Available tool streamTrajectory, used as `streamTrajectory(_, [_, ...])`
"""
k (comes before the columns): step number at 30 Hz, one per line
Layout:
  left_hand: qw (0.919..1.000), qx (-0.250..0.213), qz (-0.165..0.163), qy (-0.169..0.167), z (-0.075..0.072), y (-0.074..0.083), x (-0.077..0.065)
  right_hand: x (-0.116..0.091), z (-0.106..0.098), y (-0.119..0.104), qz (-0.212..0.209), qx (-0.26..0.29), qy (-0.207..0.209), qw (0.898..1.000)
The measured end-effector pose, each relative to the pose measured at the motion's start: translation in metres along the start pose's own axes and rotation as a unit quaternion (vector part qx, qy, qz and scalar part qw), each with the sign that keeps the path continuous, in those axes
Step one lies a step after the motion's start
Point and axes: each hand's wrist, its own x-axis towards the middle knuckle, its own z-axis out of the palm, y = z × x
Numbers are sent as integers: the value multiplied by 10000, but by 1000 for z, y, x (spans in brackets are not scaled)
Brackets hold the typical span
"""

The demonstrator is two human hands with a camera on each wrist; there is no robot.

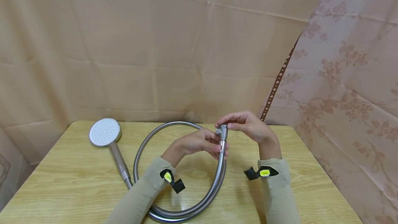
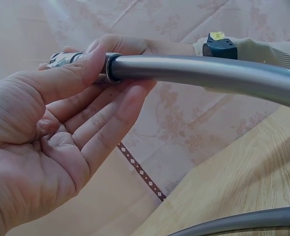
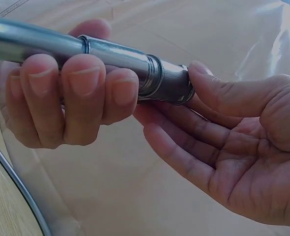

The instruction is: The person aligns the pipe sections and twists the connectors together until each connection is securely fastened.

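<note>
A grey metal shower hose [image 1: 219, 170] curves in a loop over the table, one end raised in front of me. My left hand [image 1: 199, 142] holds that end between thumb and fingers, around the smooth ferrule [image 3: 118, 55] below the fitting. On top is a shiny metal end fitting [image 1: 222, 132] with a threaded part [image 3: 154, 75] beneath its cap-like end. My right hand [image 1: 248, 126] pinches this fitting between thumb and fingers; its other fingers extend under it in the right wrist view. The left palm [image 2: 42, 157] faces up in the left wrist view.
A shower head [image 1: 104, 132] with a white round face lies at the table's left, its handle [image 1: 119, 160] pointing towards me by the hose. The wooden table [image 1: 311, 182] ends at a beige curtain [image 1: 140, 44]; a flowered cloth [image 1: 351, 78] hangs at the right.
</note>
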Motion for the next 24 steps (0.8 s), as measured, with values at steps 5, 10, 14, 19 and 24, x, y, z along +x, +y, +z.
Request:
streamTrajectory(5, [10000, -66, 21, 47, -1, 1, 0, 1, 2, -2, 51, 20, 25, 10000])
streamTrajectory(10, [9998, -151, 60, 85, -1, 2, -1, 1, 1, -2, 21, 58, 14, 10000])
streamTrajectory(14, [9997, -215, 152, -16, -2, 2, 0, 0, 0, -1, -12, 86, 20, 10000])
streamTrajectory(19, [9993, -242, 289, -79, -3, 2, -1, 0, 0, -1, -4, 6, 115, 9999])
streamTrajectory(24, [9992, -261, 307, 42, -3, 1, -1, 0, 1, -2, 219, -115, 349, 9991])
